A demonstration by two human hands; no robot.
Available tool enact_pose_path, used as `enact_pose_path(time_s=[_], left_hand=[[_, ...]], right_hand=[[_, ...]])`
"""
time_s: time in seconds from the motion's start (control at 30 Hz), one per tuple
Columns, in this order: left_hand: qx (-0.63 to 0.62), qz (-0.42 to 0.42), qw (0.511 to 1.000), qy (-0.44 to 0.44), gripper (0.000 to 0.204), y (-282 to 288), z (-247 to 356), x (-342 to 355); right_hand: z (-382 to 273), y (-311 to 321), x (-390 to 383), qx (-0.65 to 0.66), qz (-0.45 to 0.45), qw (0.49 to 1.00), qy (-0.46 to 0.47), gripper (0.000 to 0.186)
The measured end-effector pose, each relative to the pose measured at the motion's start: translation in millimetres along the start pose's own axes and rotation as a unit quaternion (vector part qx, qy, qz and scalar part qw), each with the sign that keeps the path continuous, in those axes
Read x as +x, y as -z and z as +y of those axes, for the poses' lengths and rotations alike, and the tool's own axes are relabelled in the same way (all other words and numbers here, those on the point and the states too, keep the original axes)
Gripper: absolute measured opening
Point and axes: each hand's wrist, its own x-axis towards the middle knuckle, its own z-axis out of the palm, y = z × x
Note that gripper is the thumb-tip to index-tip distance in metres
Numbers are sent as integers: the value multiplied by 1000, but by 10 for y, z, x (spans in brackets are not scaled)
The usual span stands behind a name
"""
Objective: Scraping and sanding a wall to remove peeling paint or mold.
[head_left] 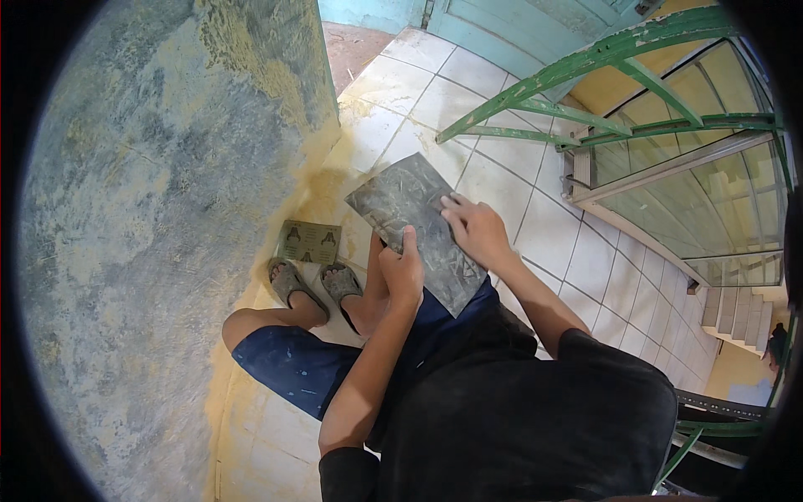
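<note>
A dark grey sheet of sandpaper (418, 217), scuffed and creased with pale marks, lies tilted above my lap. My left hand (402, 272) is closed on its left edge, the thumb on top and the other fingers hidden beneath. At the sheet's right edge is my right hand (478, 232), its bent fingertips pressed on the upper face; the thumb is hard to make out. By my sandalled feet, a second, olive-brown sheet (309, 242) with dark printed figures lies on the floor.
A blotchy grey wall (167, 209) rises close on my left, with yellow dust along its base. White floor tiles (502, 188) stretch to the right. Green metal framing (585, 71) and a glazed panel (669, 180) stand at the right, before a turquoise door (502, 38).
</note>
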Motion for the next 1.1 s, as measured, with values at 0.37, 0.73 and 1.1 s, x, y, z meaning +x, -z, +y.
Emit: enact_pose_path(time_s=[0.37, 0.73, 1.1], left_hand=[[27, 56, 996, -65, 50, -35, -143, 63], [-19, 2, 1000, 9, 43, 23, -41, 32], [-98, -11, 995, 11, 47, -19, -46, 19]], right_hand=[[-32, 8, 6, 20, -28, 999, -38, 31], [-317, 80, -131, 20, -38, 999, 4, 29], [78, -56, -154, 69, 7, 997, -44, 30]])
